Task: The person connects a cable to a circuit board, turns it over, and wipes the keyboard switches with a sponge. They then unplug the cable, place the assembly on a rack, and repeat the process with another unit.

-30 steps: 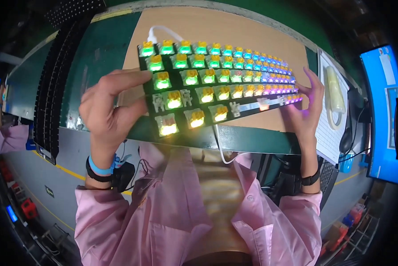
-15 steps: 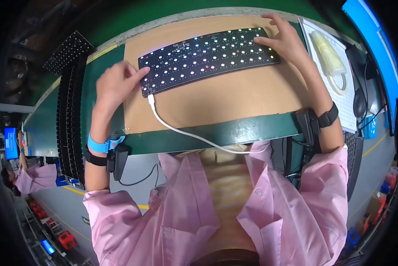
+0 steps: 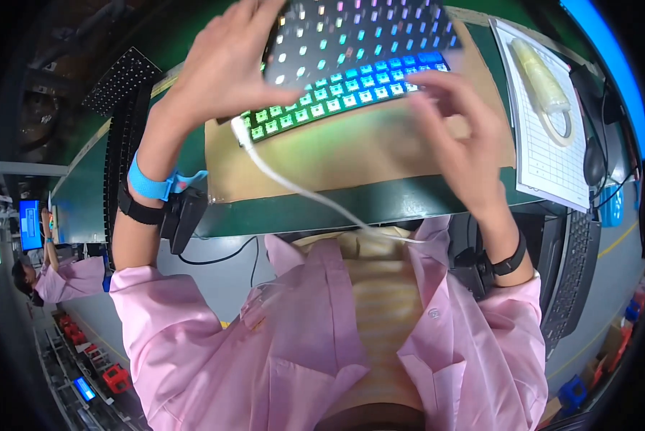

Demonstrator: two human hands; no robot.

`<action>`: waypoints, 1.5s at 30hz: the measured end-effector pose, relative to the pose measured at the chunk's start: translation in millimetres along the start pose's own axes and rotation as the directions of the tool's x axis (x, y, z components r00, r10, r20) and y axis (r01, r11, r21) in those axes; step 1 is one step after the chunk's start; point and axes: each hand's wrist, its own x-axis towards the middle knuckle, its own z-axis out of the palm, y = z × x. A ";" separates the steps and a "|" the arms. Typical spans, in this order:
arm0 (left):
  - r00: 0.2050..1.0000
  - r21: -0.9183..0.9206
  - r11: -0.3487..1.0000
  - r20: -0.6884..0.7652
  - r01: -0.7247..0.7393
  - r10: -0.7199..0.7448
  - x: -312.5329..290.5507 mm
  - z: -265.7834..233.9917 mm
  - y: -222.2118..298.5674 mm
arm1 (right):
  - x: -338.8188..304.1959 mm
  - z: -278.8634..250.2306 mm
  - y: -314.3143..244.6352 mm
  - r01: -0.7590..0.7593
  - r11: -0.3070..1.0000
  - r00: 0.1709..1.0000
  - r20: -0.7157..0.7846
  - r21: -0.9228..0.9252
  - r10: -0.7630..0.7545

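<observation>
A black keyboard circuit board (image 3: pixel 329 50), dotted with lit spots, is raised and tilted at the far side of the work mat. Below its near edge, rows of square key switches (image 3: pixel 351 93) glow green on the left and blue on the right. My left hand (image 3: pixel 225 65) grips the raised board's left edge, its thumb across the face; the other fingertips are partly out of view. Blurred by motion, my right hand (image 3: pixel 462 136) has thumb and fingers apart near the switches' right end. A white cable (image 3: pixel 293 188) is plugged in at the near left corner.
Brown work mat (image 3: pixel 322 158) covers part of the green bench (image 3: pixel 322 212). At right lie gridded paper (image 3: pixel 552 169), a tape roll (image 3: pixel 563 129) and a mouse (image 3: pixel 594 161). Black racks (image 3: pixel 125 122) stand left. Another person (image 3: pixel 67 276) sits at far left.
The board, flat before, is now raised and tilted, showing coloured key switches below it. My left hand moved up and right onto the board; my right hand came down and off its far right corner.
</observation>
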 end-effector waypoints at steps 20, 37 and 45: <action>0.879 -0.097 0.990 -0.475 -0.098 0.041 49.8 5.6 20.4 | 28.9 89.2 -5.0 -0.161 0.900 0.985 0.122 0.404 0.122; 0.697 -0.331 0.623 0.194 0.709 -0.691 83.2 123.9 -261.2 | -39.8 -23.0 52.8 -0.302 0.953 0.951 0.071 -0.001 0.301; 0.673 -0.083 0.847 -0.569 0.525 -0.473 153.1 103.9 -164.2 | -60.2 -49.3 72.5 -0.377 0.926 0.911 -0.198 -0.036 0.363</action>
